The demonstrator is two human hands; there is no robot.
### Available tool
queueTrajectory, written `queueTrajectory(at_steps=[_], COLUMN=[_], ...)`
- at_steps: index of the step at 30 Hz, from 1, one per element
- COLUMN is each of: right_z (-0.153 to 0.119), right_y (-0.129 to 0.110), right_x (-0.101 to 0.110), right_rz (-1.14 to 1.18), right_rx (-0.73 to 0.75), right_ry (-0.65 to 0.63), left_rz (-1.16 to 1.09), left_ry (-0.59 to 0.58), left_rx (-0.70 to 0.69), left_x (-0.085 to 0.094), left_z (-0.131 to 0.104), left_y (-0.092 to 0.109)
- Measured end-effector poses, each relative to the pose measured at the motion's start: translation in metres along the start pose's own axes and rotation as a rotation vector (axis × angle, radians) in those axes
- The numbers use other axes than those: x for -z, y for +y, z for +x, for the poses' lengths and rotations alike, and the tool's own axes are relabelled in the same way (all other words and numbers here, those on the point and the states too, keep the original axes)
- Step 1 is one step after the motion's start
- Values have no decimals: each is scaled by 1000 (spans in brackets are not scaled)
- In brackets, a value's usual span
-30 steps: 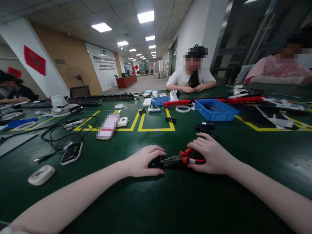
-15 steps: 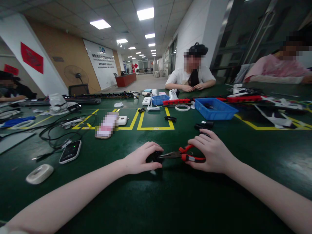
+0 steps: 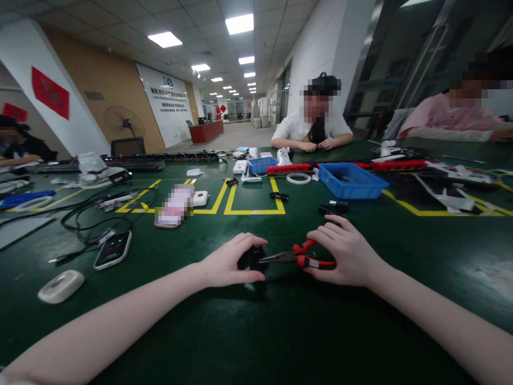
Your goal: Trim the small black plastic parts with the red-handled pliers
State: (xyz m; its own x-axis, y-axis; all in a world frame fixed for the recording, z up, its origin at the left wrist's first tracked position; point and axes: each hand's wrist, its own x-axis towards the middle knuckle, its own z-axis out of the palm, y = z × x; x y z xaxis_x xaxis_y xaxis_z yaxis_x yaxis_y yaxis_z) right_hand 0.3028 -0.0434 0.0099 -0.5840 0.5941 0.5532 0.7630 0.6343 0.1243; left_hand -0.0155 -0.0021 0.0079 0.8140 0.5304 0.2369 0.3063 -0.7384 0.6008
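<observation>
My left hand (image 3: 232, 262) is closed round a small black part (image 3: 256, 259) just above the green table (image 3: 224, 342). Its fingers and thumb hide some of the part. My right hand (image 3: 347, 254) grips the red and black handles of long-nose pliers (image 3: 302, 258). The narrow metal jaws point left and their tip meets the right side of the black part. Whether the tip pinches anything there is too small to tell. Beyond my right hand lie dark cylindrical pieces (image 3: 335, 207).
A blue bin (image 3: 352, 187) stands beyond the right hand. Left lie a phone (image 3: 175, 207), a black-faced device (image 3: 113, 249), a white oval object (image 3: 61, 287) and black cables (image 3: 74, 219). A person (image 3: 312, 125) sits across the table, with others at both sides.
The view has shifted slightly. Both hands keep nearly the same places, with the pliers still against the black part, which now shows a little more between the left fingers and thumb.
</observation>
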Motion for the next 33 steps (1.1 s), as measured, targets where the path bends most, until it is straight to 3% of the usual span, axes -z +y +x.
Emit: queueTrajectory(at_steps=[9,20,33], right_z=[2,7,6], right_y=[-3,-8,-9], right_x=[4,11,13], right_rz=[15,7,17], right_rx=[24,17,59], right_ry=[-31,-64,-48], left_rz=[117,173,28], left_ry=[79,127,4], left_rx=[-131,-179,-24], left_x=[-5,-6,1], left_z=[-1,-2,-1], left_y=[-2,-2,0])
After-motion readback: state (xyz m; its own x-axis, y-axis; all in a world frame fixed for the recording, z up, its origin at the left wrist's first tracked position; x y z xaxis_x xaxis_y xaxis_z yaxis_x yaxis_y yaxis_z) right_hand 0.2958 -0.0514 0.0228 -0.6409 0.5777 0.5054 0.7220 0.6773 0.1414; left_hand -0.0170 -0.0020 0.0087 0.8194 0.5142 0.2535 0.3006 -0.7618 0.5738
